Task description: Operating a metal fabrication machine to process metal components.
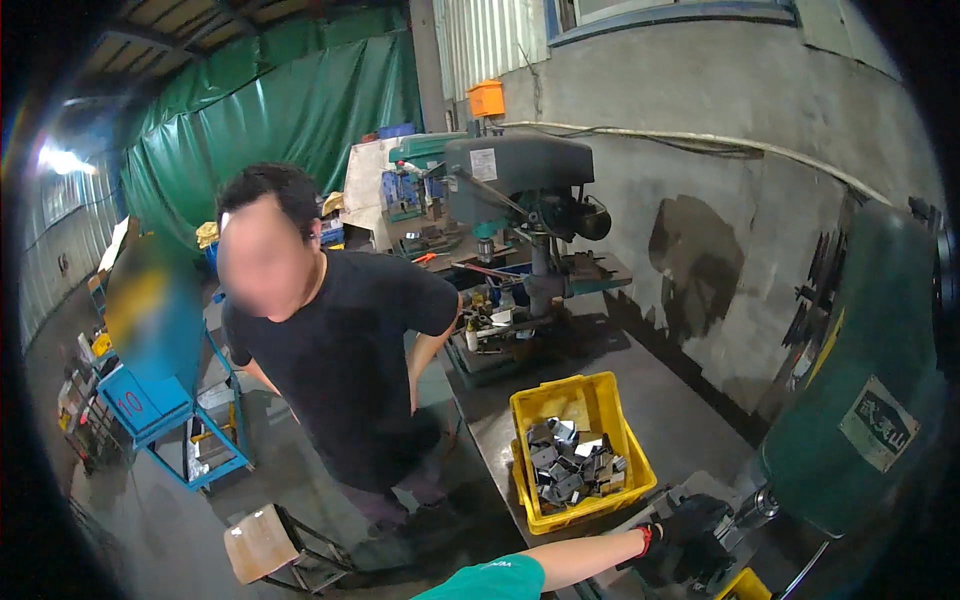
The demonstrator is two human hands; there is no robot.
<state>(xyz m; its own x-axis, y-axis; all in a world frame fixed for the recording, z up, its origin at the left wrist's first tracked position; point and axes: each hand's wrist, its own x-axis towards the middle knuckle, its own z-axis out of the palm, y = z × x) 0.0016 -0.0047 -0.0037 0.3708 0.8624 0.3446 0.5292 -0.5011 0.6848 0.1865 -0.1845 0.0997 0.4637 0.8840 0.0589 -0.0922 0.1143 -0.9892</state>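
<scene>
My left hand (688,540), in a black glove with a red band at the wrist, reaches in from the lower edge. It lies at the dark metal vise-like fixture (705,490) below the chuck (757,508) of a green drill press (850,400). Its fingers blend into the dark metal, so I cannot make out what they grip. My right hand is out of the picture. Left of the fixture stands a yellow bin (637,462) with many small metal pieces (575,465) inside.
A person (340,350) in a black shirt stands at the bench's left side. A second drill press (520,175) stands farther back. Part of another yellow container (745,585) shows at the lower edge. A stool (262,542) and a blue cart (150,400) are on the floor.
</scene>
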